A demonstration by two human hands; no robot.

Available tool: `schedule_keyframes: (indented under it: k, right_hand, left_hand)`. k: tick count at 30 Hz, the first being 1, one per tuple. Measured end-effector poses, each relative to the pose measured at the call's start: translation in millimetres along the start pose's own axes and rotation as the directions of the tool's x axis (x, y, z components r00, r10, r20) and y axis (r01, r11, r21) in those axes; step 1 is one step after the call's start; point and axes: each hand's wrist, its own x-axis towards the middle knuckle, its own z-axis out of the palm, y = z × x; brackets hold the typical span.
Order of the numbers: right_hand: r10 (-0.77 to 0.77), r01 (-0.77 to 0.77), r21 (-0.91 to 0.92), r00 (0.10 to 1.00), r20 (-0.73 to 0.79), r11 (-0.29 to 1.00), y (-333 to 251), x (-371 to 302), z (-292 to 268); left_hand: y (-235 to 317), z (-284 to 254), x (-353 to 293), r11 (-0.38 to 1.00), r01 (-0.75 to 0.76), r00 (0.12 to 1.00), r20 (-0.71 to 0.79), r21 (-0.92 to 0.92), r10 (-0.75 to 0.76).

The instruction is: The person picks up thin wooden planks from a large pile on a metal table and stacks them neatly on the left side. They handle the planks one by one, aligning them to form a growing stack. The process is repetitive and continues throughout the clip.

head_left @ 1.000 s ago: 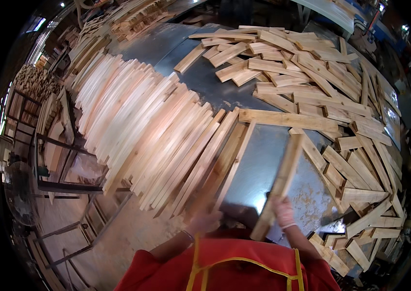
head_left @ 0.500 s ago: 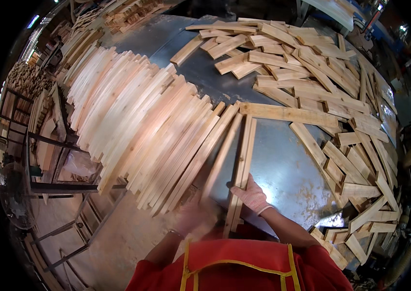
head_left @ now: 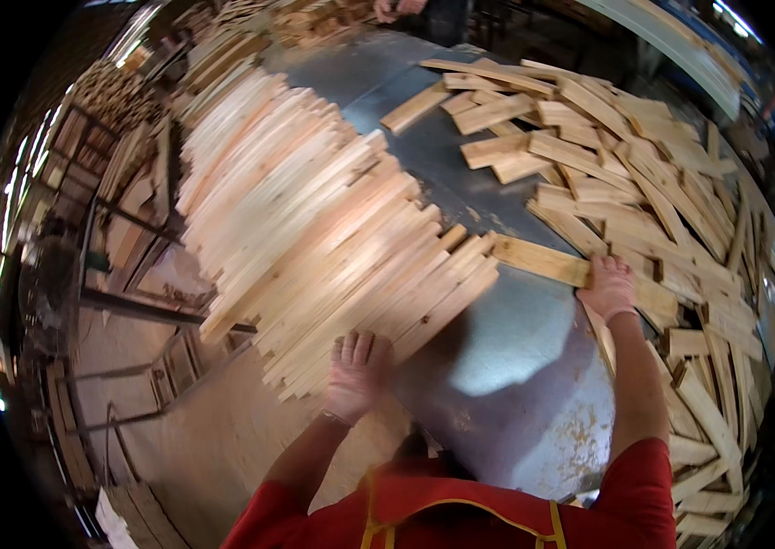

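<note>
A: What is noted nearest?
B: The left hand (head_left: 357, 373), unclenched, its fingers held together on the near ends of the row of slats (head_left: 314, 247). No slat is seen wrapped by it; the ends are probably steadied this way.
A: And the row?
B: Laid aslant on the desk (head_left: 506, 352), side by side and mostly touching; ordered so, it is judged, to save room and line up the pieces.
A: The right hand (head_left: 609, 286)?
B: Placed across 1 plank (head_left: 541, 260), fingers bent over its top. How tightly it is gripped cannot be told. The plank is set crosswise, its left end just beside the row's far ends, perhaps as a stop.
A: Farther out?
B: A loose pile (head_left: 579, 137), crossed at many angles, apparently unsorted. At the far edge, another person's hand (head_left: 387, 9) is partly cut off.
</note>
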Motion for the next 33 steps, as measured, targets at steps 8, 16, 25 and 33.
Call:
schedule_keyframes:
  k: [8,16,25,33]
  right_hand:
    - [-0.03,-0.058,0.221,0.926,0.377,0.974,-11.6,-37.1,-92.6]
    - [0.124,-0.62,0.748,0.783,0.61,0.236,-133.8,-149.2,43.8]
    - [-0.187,-0.555,0.825,0.804,0.564,0.103,-312.2,-178.2,36.2]
    - [-0.14,-0.612,0.783,0.77,0.622,0.109,-310.9,-199.7,46.4]
  left_hand:
    - [-3.8,3.4,-11.8,0.999,0.041,0.999,0.029,0.011,-0.041]
    - [-21.7,-2.7,-19.0,0.998,-0.024,0.999,0.034,-0.066,0.026]
    - [-107.1,-20.8,-201.8,0.824,0.433,0.899,0.246,-0.366,-0.363]
    - [-129.2,60.2,-207.2,-0.808,0.385,0.552,0.813,-0.446,-0.186]
